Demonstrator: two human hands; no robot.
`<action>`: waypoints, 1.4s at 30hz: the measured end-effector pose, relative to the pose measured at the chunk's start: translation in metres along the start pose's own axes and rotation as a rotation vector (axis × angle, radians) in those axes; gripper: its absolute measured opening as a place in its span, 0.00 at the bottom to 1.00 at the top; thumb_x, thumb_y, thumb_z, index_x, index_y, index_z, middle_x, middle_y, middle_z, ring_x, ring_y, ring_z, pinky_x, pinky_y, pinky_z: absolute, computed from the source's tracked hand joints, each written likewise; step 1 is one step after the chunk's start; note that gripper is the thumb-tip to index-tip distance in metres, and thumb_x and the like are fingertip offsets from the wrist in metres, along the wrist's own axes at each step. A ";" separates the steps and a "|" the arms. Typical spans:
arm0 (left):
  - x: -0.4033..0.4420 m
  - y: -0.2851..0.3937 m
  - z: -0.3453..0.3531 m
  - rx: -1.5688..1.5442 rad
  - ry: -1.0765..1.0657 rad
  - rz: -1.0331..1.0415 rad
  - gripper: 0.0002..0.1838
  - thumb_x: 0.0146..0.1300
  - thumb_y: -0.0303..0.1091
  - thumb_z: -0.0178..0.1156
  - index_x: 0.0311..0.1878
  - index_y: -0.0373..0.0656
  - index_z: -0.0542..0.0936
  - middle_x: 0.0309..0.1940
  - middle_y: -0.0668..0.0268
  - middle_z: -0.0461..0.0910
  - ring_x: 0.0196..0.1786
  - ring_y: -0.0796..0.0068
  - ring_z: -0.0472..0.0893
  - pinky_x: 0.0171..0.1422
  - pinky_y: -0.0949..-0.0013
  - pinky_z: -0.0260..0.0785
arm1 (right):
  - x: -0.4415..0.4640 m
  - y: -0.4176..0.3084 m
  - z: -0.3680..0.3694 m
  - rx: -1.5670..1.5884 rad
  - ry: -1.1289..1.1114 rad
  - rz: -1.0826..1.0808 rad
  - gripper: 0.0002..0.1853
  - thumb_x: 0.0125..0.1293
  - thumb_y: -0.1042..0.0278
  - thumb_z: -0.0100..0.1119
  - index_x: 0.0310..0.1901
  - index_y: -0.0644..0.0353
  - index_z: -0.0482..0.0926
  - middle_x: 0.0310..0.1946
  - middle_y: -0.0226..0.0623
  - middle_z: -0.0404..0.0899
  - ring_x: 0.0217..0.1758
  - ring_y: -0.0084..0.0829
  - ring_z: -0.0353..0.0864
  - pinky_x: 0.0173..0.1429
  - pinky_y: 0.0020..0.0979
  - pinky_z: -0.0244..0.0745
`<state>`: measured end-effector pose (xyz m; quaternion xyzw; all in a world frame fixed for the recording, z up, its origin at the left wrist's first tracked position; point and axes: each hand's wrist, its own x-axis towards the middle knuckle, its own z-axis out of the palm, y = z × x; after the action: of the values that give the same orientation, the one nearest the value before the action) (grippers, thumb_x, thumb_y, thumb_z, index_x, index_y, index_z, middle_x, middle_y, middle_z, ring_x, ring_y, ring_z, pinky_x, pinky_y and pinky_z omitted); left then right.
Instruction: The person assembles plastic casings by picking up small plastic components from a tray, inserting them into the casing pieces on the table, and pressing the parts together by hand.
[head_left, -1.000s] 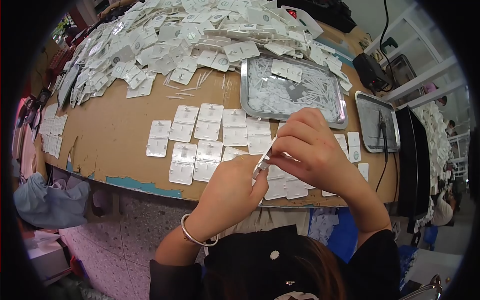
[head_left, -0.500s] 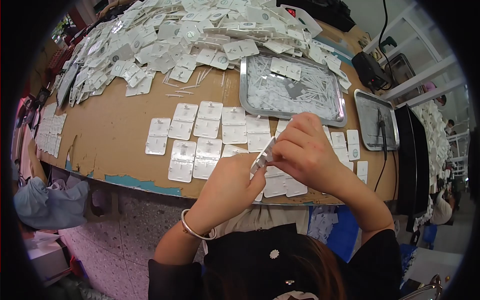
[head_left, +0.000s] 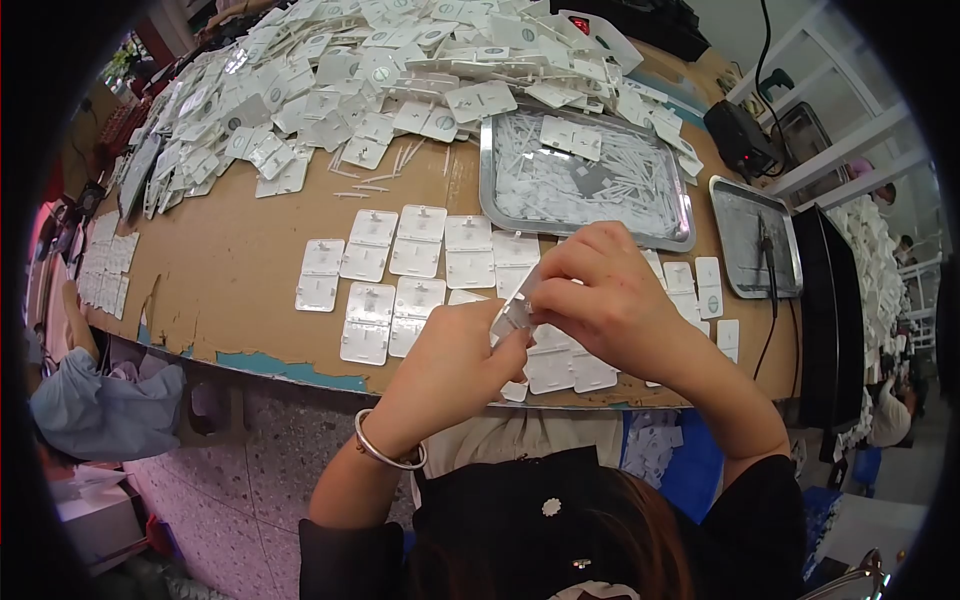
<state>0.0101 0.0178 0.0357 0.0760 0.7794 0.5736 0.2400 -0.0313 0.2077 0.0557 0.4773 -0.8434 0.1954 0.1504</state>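
Above the near edge of the table, a white plastic plate (head_left: 512,312) is held tilted on edge. My left hand (head_left: 445,365) grips its lower end between thumb and fingers. Closed at the plate's other side is my right hand (head_left: 605,295), its thumb and fingertips pressed against the inner face; whether a small part sits between them is hidden. Beneath and around the hands lie rows of similar flat white plates (head_left: 366,322), laid in pairs with small raised clips showing. My hands cover part of these rows.
A large heap of white plates (head_left: 330,95) fills the back. The metal tray (head_left: 487,185) holds many thin white pins. At right are a smaller tray (head_left: 735,285) with a pen-like corded tool (head_left: 767,250) and a black box (head_left: 742,140). Another person's sleeve (head_left: 105,405) shows at left.
The held plate has tilted and shifted slightly left and down. My left wrist has turned a little, and my right fingers have moved lower along the plate's face.
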 end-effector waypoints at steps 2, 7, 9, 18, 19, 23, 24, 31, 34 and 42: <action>0.001 0.000 -0.001 -0.008 -0.006 0.002 0.13 0.64 0.32 0.54 0.43 0.28 0.77 0.33 0.59 0.83 0.30 0.74 0.84 0.25 0.76 0.76 | -0.001 0.001 0.002 0.011 -0.012 -0.015 0.07 0.48 0.69 0.61 0.31 0.54 0.77 0.32 0.26 0.73 0.41 0.30 0.71 0.50 0.36 0.61; 0.000 0.003 0.001 -0.162 0.044 0.025 0.14 0.65 0.32 0.54 0.45 0.28 0.76 0.32 0.58 0.82 0.31 0.73 0.84 0.27 0.75 0.77 | -0.004 -0.016 -0.010 0.034 0.198 -0.038 0.09 0.45 0.76 0.64 0.32 0.57 0.78 0.32 0.30 0.75 0.35 0.33 0.72 0.43 0.34 0.65; -0.001 0.003 0.004 -0.312 0.132 0.110 0.14 0.64 0.33 0.54 0.43 0.28 0.76 0.29 0.57 0.83 0.30 0.72 0.85 0.29 0.74 0.77 | -0.014 -0.028 -0.011 0.295 0.312 0.188 0.11 0.49 0.81 0.65 0.35 0.59 0.80 0.30 0.32 0.77 0.29 0.30 0.74 0.37 0.30 0.69; 0.003 0.006 0.022 -0.380 0.136 0.196 0.13 0.65 0.31 0.54 0.46 0.29 0.75 0.33 0.58 0.82 0.35 0.72 0.85 0.29 0.74 0.78 | -0.026 -0.028 0.022 0.833 0.476 0.710 0.07 0.55 0.74 0.67 0.35 0.62 0.81 0.39 0.31 0.68 0.43 0.22 0.70 0.46 0.23 0.68; 0.003 0.007 0.022 -0.368 0.138 0.196 0.13 0.65 0.30 0.54 0.46 0.29 0.75 0.33 0.58 0.82 0.35 0.72 0.85 0.30 0.75 0.78 | -0.025 -0.029 0.026 0.848 0.503 0.728 0.07 0.55 0.74 0.67 0.35 0.62 0.80 0.39 0.31 0.68 0.42 0.22 0.70 0.46 0.23 0.68; 0.001 0.010 0.024 -0.333 0.179 0.214 0.12 0.65 0.30 0.54 0.45 0.30 0.75 0.32 0.58 0.83 0.34 0.73 0.85 0.29 0.74 0.77 | -0.019 -0.035 0.029 0.870 0.525 0.772 0.07 0.58 0.80 0.63 0.37 0.65 0.76 0.45 0.33 0.63 0.42 0.22 0.70 0.47 0.23 0.73; 0.001 0.010 0.025 -0.326 0.195 0.222 0.12 0.65 0.30 0.54 0.45 0.30 0.76 0.32 0.58 0.83 0.33 0.74 0.85 0.29 0.74 0.76 | -0.017 -0.036 0.032 0.874 0.571 0.767 0.09 0.57 0.79 0.64 0.37 0.64 0.75 0.43 0.34 0.65 0.41 0.22 0.71 0.46 0.23 0.73; -0.003 0.001 0.016 0.115 0.271 0.416 0.09 0.59 0.28 0.57 0.41 0.34 0.77 0.26 0.55 0.80 0.26 0.58 0.81 0.30 0.63 0.70 | -0.010 -0.040 0.026 1.253 0.584 0.961 0.21 0.57 0.78 0.66 0.48 0.63 0.65 0.38 0.37 0.74 0.40 0.23 0.78 0.41 0.24 0.76; -0.009 0.007 0.014 0.170 0.275 0.418 0.09 0.58 0.27 0.58 0.40 0.34 0.77 0.25 0.55 0.80 0.26 0.55 0.80 0.30 0.61 0.70 | -0.012 -0.039 0.026 1.386 0.557 0.964 0.22 0.56 0.78 0.66 0.49 0.63 0.64 0.38 0.37 0.75 0.38 0.23 0.78 0.40 0.23 0.76; -0.022 0.010 0.016 -0.409 0.044 0.067 0.11 0.63 0.28 0.56 0.46 0.30 0.76 0.33 0.59 0.82 0.33 0.72 0.84 0.30 0.72 0.76 | -0.015 -0.040 0.012 1.530 0.356 0.933 0.20 0.57 0.79 0.65 0.49 0.66 0.67 0.40 0.36 0.75 0.41 0.23 0.78 0.42 0.24 0.76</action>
<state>0.0355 0.0262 0.0474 0.0389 0.6488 0.7292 0.2141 0.0098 0.1942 0.0457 0.0204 -0.5554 0.8130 -0.1736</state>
